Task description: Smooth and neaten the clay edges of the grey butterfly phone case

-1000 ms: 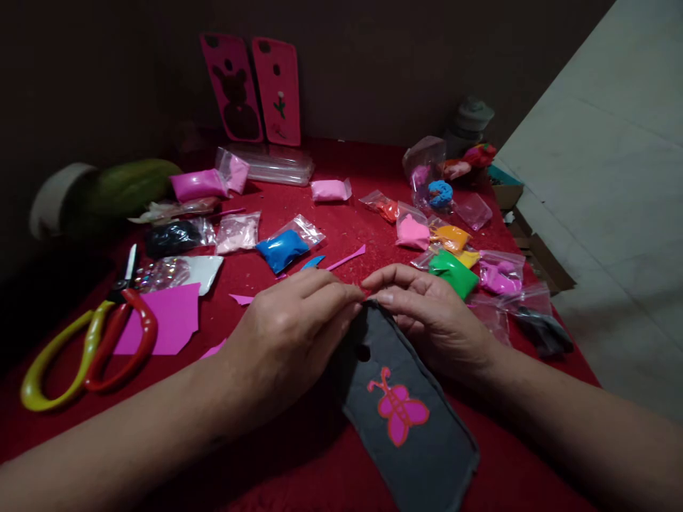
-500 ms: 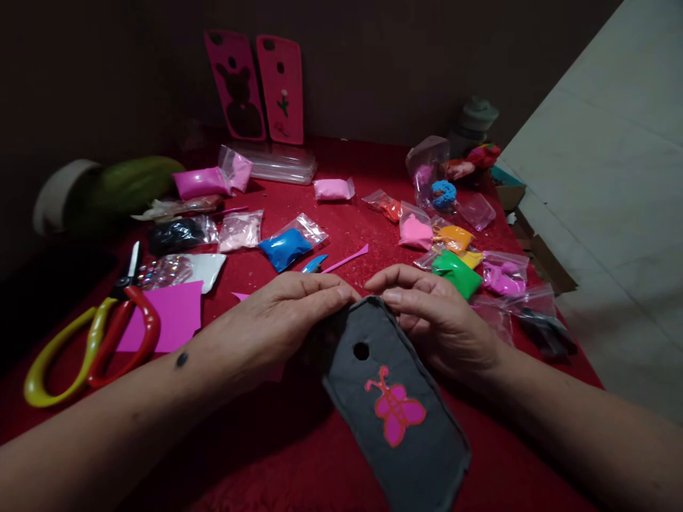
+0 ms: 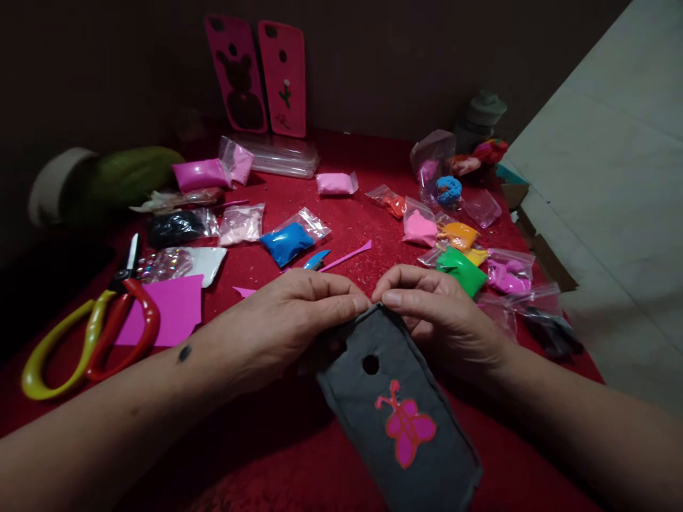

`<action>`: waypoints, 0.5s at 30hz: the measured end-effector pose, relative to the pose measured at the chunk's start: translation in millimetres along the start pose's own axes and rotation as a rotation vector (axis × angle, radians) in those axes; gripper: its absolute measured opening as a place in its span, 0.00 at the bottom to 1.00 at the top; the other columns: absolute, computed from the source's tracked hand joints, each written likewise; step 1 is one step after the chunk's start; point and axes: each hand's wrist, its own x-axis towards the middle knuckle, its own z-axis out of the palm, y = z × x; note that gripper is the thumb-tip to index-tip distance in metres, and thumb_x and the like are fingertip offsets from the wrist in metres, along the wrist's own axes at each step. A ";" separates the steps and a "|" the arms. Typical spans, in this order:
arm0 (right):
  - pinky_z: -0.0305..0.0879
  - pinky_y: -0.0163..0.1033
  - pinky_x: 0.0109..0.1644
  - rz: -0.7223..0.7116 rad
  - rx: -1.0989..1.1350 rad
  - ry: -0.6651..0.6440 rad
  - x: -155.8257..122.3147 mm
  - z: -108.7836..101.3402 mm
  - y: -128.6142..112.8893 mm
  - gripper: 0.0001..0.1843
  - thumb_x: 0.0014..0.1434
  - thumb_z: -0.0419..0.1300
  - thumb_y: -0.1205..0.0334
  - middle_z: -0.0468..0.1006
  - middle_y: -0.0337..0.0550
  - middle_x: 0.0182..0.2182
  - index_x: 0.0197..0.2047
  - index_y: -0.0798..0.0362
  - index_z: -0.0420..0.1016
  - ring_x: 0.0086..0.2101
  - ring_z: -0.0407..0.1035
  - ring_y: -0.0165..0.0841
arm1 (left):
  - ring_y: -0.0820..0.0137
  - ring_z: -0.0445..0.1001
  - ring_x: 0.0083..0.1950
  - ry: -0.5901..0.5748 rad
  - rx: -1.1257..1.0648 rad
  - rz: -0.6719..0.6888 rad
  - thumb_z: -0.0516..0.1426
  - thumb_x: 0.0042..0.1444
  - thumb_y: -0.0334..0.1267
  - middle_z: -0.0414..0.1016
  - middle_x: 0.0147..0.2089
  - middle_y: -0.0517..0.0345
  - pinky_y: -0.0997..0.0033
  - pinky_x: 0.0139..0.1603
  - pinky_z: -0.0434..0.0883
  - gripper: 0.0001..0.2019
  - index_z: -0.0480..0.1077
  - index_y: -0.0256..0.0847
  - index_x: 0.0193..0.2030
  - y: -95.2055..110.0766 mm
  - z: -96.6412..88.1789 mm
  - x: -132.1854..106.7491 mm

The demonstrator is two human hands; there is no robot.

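Observation:
A dark grey phone case (image 3: 398, 419) with a pink butterfly and a round hole lies tilted on the red table (image 3: 299, 462) in front of me. My left hand (image 3: 291, 323) and my right hand (image 3: 440, 313) both pinch its far top edge, fingertips nearly touching each other. Both hands are closed on the case. Just beyond the fingers lie a thin pink modelling tool (image 3: 348, 256) and a blue tool (image 3: 316, 260).
Several small bags of coloured clay are scattered across the table, among them blue (image 3: 288, 242) and green (image 3: 459, 272). Red-and-yellow scissors (image 3: 101, 331) and pink paper (image 3: 169, 309) lie at left. Two pink phone cases (image 3: 261, 77) lean on the back wall. The floor (image 3: 613, 178) is at right.
The grey case has shifted slightly toward me and turned a little, with both hands staying pinched on its top edge.

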 end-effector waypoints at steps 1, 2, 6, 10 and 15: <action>0.54 0.28 0.25 -0.004 -0.015 0.001 0.2 0.4 -0.4 0.06 0.52 0.66 0.62 0.70 0.33 0.22 0.31 0.55 0.74 0.22 0.61 0.21 | 0.83 0.54 0.18 0.003 0.012 -0.005 0.58 0.58 0.44 0.59 0.20 0.68 0.85 0.16 0.53 0.12 0.70 0.38 0.30 0.2 0.2 0.4; 0.54 0.29 0.26 -0.009 -0.029 0.001 0.4 0.8 -0.8 0.06 0.52 0.66 0.62 0.70 0.33 0.22 0.30 0.55 0.74 0.22 0.61 0.21 | 0.82 0.53 0.18 0.007 0.023 -0.010 0.58 0.57 0.44 0.58 0.19 0.68 0.85 0.15 0.52 0.12 0.69 0.38 0.30 0.3 0.3 1.0; 0.53 0.30 0.25 0.005 -0.038 -0.009 0.3 1.4 -2.5 0.06 0.53 0.65 0.61 0.69 0.34 0.22 0.30 0.55 0.74 0.22 0.60 0.22 | 0.81 0.54 0.17 -0.010 0.030 -0.013 0.58 0.57 0.45 0.58 0.19 0.68 0.82 0.15 0.52 0.12 0.69 0.38 0.29 -1.5 0.5 4.6; 0.53 0.30 0.26 0.007 -0.006 -0.015 -1.5 1.4 -1.9 0.09 0.53 0.65 0.58 0.69 0.34 0.21 0.29 0.54 0.73 0.22 0.61 0.23 | 0.80 0.55 0.18 -0.035 0.001 -0.015 0.57 0.57 0.44 0.60 0.20 0.67 0.81 0.17 0.54 0.12 0.68 0.38 0.29 -3.5 1.0 6.2; 0.53 0.29 0.25 -0.043 -0.053 0.003 -1.7 3.8 0.1 0.07 0.52 0.66 0.63 0.68 0.32 0.22 0.28 0.54 0.72 0.22 0.59 0.22 | 0.80 0.54 0.16 -0.020 -0.007 -0.016 0.57 0.57 0.44 0.59 0.18 0.68 0.81 0.15 0.53 0.11 0.67 0.38 0.29 -3.2 2.9 3.2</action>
